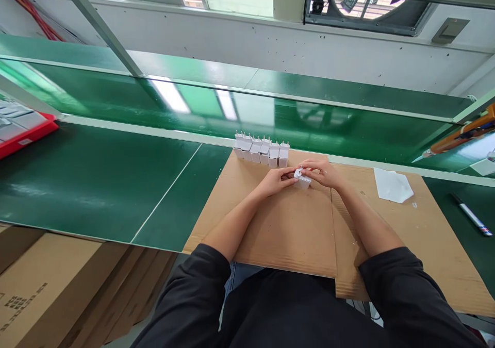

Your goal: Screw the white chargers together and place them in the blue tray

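A small white plug adapter [303, 182] stands on the brown cardboard sheet [286, 229], between my two hands. My left hand [276, 180] closes on its left side, fingers and thumb pressed to it. From the right, my right hand [322, 172] has its fingertips at the adapter's top, near the pins, and partly covers it. Just beyond my left hand, a row of several similar white plug adapters [261, 151] stands along the back of the cardboard, their pins pointing up.
On the right lie a white paper piece [393, 185] and a marker pen [472, 215]. An orange tool with a pale nozzle [456, 137] hangs at the far right. A red tray [48, 126] of white items sits far left; cardboard boxes [50, 281] stand below the bench edge.
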The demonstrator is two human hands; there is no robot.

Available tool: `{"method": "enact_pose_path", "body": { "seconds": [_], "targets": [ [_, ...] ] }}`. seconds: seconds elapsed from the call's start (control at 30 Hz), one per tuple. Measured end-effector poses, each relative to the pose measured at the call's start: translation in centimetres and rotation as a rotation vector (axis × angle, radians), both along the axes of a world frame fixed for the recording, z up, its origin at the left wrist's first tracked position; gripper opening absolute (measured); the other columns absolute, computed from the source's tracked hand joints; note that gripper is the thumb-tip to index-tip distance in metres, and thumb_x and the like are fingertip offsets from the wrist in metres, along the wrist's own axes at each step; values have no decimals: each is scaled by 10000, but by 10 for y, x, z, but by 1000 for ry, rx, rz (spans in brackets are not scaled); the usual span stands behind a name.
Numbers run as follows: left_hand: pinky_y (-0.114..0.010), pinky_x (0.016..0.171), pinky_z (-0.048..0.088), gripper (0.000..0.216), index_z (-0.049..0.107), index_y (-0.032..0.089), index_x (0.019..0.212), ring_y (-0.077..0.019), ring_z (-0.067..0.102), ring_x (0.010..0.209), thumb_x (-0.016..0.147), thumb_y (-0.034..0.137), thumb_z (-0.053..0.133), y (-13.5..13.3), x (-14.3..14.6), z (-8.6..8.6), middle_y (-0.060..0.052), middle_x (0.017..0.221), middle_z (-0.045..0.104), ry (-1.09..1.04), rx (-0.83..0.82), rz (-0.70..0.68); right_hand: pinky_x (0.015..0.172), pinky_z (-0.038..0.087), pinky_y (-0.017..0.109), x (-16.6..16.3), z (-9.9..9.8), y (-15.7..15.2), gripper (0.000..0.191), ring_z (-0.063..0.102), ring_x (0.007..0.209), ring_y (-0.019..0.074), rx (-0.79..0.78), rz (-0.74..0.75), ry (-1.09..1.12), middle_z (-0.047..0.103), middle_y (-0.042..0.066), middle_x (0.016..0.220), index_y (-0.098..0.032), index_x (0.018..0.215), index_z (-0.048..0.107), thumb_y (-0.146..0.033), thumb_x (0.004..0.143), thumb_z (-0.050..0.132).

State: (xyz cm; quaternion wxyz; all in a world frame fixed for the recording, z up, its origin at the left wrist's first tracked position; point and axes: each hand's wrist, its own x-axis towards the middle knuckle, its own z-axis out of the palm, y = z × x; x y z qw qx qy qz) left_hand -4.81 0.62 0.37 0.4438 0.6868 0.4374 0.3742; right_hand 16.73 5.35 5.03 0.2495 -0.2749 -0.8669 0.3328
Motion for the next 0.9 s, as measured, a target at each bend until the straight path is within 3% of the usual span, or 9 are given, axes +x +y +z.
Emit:
{"method": "enact_pose_path", "body": {
  "seconds": [0.4, 0.6, 0.73, 0.9],
  "targets": [
    [-301, 843, 512, 498, 604, 158, 1244, -172, 641, 866, 819, 414, 646, -1, 0, -1, -58, 1004, 704, -30, 41, -14, 778, 525, 290, -2, -21, 2, 351, 596, 1028, 180, -49, 13, 37, 619, 90, 1168, -238, 1147, 667, -449, 951, 466],
    [-314, 840, 528, 471, 473, 201, 1159, -158, 661, 873, 781, 368, 699, 0, 3, -4, -75, 1100, 697, -141, 78, 5, 949, 482, 354, 3, -26, 8, 416, 576, 1113, 196, -226, 110, 44, 611, 82, 1234, -231, 1241, 605, -480, 919, 517],
    [-301, 808, 529, 393, 471, 191, 1067, -152, 664, 843, 791, 362, 691, 1, 4, -6, -71, 1048, 690, -179, 67, -9, 966, 479, 359, 2, -27, 6, 436, 584, 1094, 179, -330, 108, 103, 596, 71, 1236, -250, 1268, 532, -464, 890, 570],
    [-298, 882, 504, 401, 512, 186, 1082, -157, 653, 922, 767, 337, 708, 1, 5, -10, -64, 1106, 664, -113, 96, -44, 811, 530, 316, 1, -30, 3, 350, 588, 1029, 178, -277, -35, 217, 569, 56, 1133, -237, 1032, 537, -448, 796, 686]
  ]
}}
